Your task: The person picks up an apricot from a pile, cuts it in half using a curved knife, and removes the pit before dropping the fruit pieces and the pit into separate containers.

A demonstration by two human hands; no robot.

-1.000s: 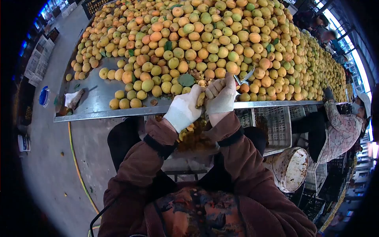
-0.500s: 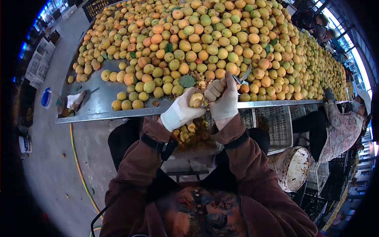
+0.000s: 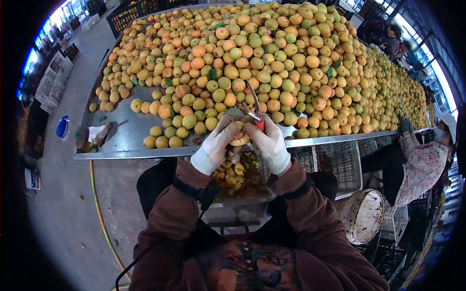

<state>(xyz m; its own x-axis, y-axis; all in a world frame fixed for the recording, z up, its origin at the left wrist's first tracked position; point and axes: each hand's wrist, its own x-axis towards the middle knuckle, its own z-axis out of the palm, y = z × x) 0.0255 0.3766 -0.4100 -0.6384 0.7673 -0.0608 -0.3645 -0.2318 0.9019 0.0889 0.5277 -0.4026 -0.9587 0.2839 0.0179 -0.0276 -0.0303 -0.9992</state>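
My left hand (image 3: 215, 147), in a white work glove, is closed on a peeled or cut apricot (image 3: 239, 139) just over the table's front edge. My right hand (image 3: 268, 146), gloved too, grips a small knife (image 3: 255, 99) with a red handle; its curved blade points up and away toward the pile. The right fingertips also meet the apricot, so both hands are close together. Behind them spreads a big heap of yellow-green and orange apricots (image 3: 272, 63). Below the hands, between my knees, cut apricot pieces (image 3: 235, 175) lie in a container. The fingers partly hide the fruit.
The metal table (image 3: 131, 154) has a raised front rim. A cloth-like scrap (image 3: 98, 134) lies at its left. Plastic crates (image 3: 337, 157) and a stained white bucket (image 3: 365, 217) stand at right. A co-worker (image 3: 421, 162) sits farther right. A yellow hose (image 3: 101, 213) crosses the floor.
My right hand has turned and come in against the apricot beside my left hand. The knife blade has swung from pointing rightward to pointing up and away. The view has shifted slightly.
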